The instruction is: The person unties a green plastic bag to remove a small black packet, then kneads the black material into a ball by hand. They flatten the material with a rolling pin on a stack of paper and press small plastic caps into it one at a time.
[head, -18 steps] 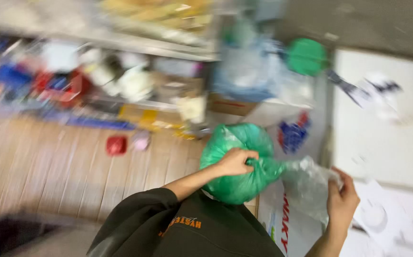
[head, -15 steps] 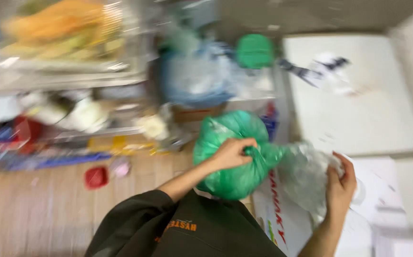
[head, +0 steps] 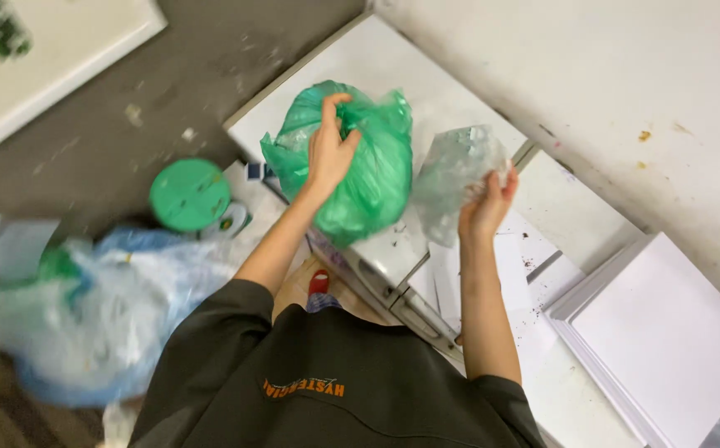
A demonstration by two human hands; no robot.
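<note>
My left hand grips the top of a full green plastic bag, which is held up in front of me over a white box top. Just to its right, my right hand holds a crumpled clear plastic bag by its lower edge. The two bags hang side by side, nearly touching. My dark shirt fills the bottom of the view.
A round green lid lies on the grey floor at the left. A blurred blue and clear plastic bag lies at the lower left. Stacked white flat boards lie at the right, against a white wall. A foot in a red-strapped sandal shows below the green bag.
The view has swung away from the cluttered shelves to the white boxes and wall. Both hands have kept their bags, and the green bag is now higher, over the white box.
</note>
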